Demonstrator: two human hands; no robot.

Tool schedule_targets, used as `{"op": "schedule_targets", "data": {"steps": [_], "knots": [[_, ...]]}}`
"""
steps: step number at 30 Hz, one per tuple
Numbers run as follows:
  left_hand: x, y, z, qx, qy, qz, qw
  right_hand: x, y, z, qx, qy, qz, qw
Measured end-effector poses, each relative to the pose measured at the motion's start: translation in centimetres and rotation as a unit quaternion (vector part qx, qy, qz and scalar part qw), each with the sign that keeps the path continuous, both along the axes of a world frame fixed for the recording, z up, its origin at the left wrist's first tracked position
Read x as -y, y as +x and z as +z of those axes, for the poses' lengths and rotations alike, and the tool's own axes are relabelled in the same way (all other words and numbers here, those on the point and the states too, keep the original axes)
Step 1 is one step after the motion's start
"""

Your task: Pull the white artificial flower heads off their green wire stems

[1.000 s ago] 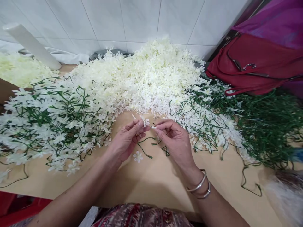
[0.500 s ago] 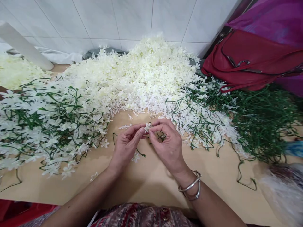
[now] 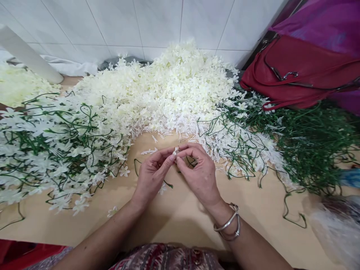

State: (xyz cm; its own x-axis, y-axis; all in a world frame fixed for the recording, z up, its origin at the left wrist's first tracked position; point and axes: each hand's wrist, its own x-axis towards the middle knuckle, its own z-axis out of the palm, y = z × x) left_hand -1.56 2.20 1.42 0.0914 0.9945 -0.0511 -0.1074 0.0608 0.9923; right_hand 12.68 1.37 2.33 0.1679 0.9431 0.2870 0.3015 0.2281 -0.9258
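Note:
A small white artificial flower (image 3: 176,150) sits between the fingertips of both hands, mostly covered by them. My left hand (image 3: 154,170) pinches it from the left. My right hand (image 3: 198,170), with silver bangles on the wrist, pinches it from the right, and the fingertips of the two hands meet. A green plastic stem (image 3: 168,184) and a white flower (image 3: 162,188) lie on the table just below the hands. Several loose white pieces (image 3: 149,151) lie beyond my left hand.
A big heap of cream-white flowers (image 3: 180,82) lies against the tiled wall. Flowers on green stems (image 3: 62,150) are piled at left, bare green stems (image 3: 315,146) at right. A red handbag (image 3: 303,71) stands at back right, a plastic bag (image 3: 334,228) at front right. A white roll (image 3: 30,56) leans at left.
The left hand has moved slightly right, closer to the right hand. The flower between the fingertips is now more covered.

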Motion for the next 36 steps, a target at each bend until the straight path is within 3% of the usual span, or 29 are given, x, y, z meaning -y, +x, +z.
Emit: {"op": "schedule_targets", "data": {"steps": [7, 13, 16, 20, 24, 27, 30, 33, 36], "knots": [[0.4, -0.2, -0.6, -0.052, 0.037, -0.015, 0.998, -0.1, -0.2, -0.3, -0.007, -0.012, -0.013, 1.0], [0.5, -0.6, -1.1, -0.12, 0.114, -0.049, 0.985, -0.6, 0.2, -0.8, -0.153, -0.09, 0.029, 0.984], [0.7, -0.6, -0.8, -0.088, 0.096, -0.059, 0.99, -1.1, 0.9, -0.9, -0.191, -0.115, 0.06, 0.973], [0.7, -0.9, -0.1, -0.04, 0.033, -0.065, 0.997, -1.4, 1.6, -0.7, -0.152, -0.102, 0.079, 0.98], [-0.2, -2.0, 0.7, -0.082, 0.076, -0.044, 0.993, -1.6, 2.3, -0.5, -0.186, -0.069, 0.069, 0.978], [-1.1, -2.8, 0.8, -0.262, 0.171, -0.049, 0.949, -1.8, 3.0, -0.6, -0.175, -0.057, 0.03, 0.982], [-1.5, -3.0, 0.1, -0.415, 0.279, -0.119, 0.858, -2.0, 3.6, -0.7, -0.147, -0.077, 0.012, 0.986], [-1.7, -2.5, -0.7, -0.48, 0.333, -0.149, 0.798, -2.0, 3.9, -0.9, -0.142, -0.097, 0.032, 0.985], [-1.7, -1.9, -1.3, -0.518, 0.344, -0.155, 0.768, -2.0, 4.0, -1.1, -0.144, -0.106, 0.056, 0.982]]}}
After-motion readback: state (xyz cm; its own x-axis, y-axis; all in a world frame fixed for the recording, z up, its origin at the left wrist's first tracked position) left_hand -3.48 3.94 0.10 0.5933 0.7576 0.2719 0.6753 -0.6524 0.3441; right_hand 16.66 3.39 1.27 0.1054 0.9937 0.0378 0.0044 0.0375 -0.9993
